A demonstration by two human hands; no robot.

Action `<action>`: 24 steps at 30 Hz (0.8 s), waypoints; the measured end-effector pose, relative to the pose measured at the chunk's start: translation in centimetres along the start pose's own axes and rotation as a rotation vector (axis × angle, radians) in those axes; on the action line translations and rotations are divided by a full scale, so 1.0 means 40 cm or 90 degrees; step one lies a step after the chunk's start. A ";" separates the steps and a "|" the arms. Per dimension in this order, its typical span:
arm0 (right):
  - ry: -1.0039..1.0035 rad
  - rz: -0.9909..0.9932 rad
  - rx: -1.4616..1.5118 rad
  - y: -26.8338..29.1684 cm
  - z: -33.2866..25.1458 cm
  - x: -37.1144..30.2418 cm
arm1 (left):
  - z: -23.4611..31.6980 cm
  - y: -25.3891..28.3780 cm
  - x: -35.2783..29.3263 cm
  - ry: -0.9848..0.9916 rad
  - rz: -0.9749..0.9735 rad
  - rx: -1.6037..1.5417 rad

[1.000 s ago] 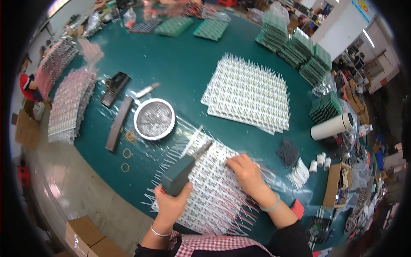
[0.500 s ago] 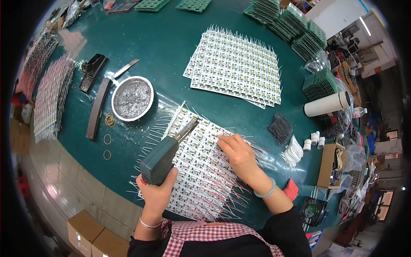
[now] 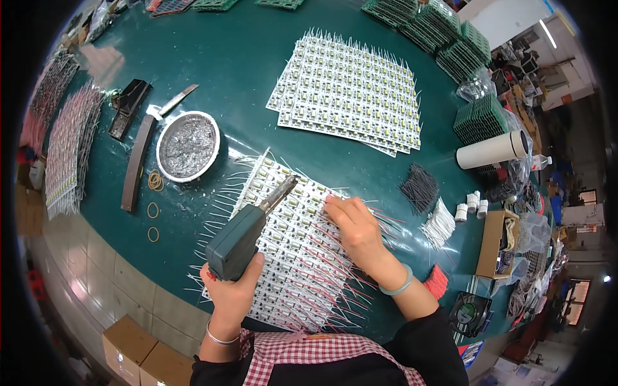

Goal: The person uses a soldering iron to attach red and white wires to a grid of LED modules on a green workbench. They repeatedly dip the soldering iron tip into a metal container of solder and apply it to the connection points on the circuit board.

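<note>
The hands are apart. The left hand (image 3: pixel 232 289), lower centre of the frame, is wrapped around the rear of the gun (image 3: pixel 238 243). The right hand (image 3: pixel 357 235), to its right, has its fingertips gathered at the upper right edge of the board (image 3: pixel 286 251); whether they pinch a wire cannot be determined.

Layout of the counter (image 3: pixel 251 77), left to right:
- Left edge: wired boards (image 3: pixel 72 154).
- Left of centre: brown bar (image 3: pixel 136 170), then the white bowl (image 3: pixel 160 149) with silvery contents.
- Lower centre: the board, flat, fringed with white and red wires. The gun's metal tip (image 3: pixel 281 193) points to the upper right above it; contact cannot be confirmed.
- Upper centre: white boards (image 3: pixel 351 93), stacked.
- Right: black wires (image 3: pixel 420 188) and white wires (image 3: pixel 439 226).

Handling (judged): the board should be light and stiff, its parts fragile, its wires easily bent. Hold it by bare edges. The gun is probably heavier; grip the body only and treat the tip as hot.
</note>
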State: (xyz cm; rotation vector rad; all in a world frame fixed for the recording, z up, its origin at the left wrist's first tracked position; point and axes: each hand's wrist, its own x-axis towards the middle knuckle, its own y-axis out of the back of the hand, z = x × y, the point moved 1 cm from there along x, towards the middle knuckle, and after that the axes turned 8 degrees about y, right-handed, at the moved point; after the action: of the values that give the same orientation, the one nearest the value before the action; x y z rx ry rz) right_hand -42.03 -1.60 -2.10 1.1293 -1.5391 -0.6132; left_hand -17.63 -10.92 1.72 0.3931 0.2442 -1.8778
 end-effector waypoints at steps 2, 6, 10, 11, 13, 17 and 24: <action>0.000 -0.026 0.001 0.007 0.010 0.005 | -0.004 -0.001 0.003 -0.002 -0.004 0.010; 0.001 -0.054 0.003 0.008 0.014 0.007 | 0.000 -0.002 0.002 0.008 -0.004 0.023; 0.002 -0.064 -0.036 -0.006 0.007 0.004 | 0.001 -0.006 0.001 0.001 0.019 -0.001; 0.000 -0.058 -0.029 -0.010 0.010 0.001 | -0.005 -0.009 0.005 -0.011 0.028 -0.002; -0.013 -0.029 -0.015 -0.005 0.011 0.001 | -0.007 -0.011 0.004 -0.028 0.036 -0.001; -0.031 0.036 -0.023 0.021 0.011 0.024 | -0.007 -0.014 0.000 -0.034 0.012 0.003; -0.045 0.042 -0.045 -0.005 0.019 0.016 | 0.013 -0.033 -0.019 0.021 -0.046 0.022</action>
State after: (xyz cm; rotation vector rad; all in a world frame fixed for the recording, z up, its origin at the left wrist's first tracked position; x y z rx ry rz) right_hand -42.66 -2.38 -2.20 1.0094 -1.5972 -0.6636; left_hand -18.72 -9.99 2.46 0.4437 0.2506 -1.9493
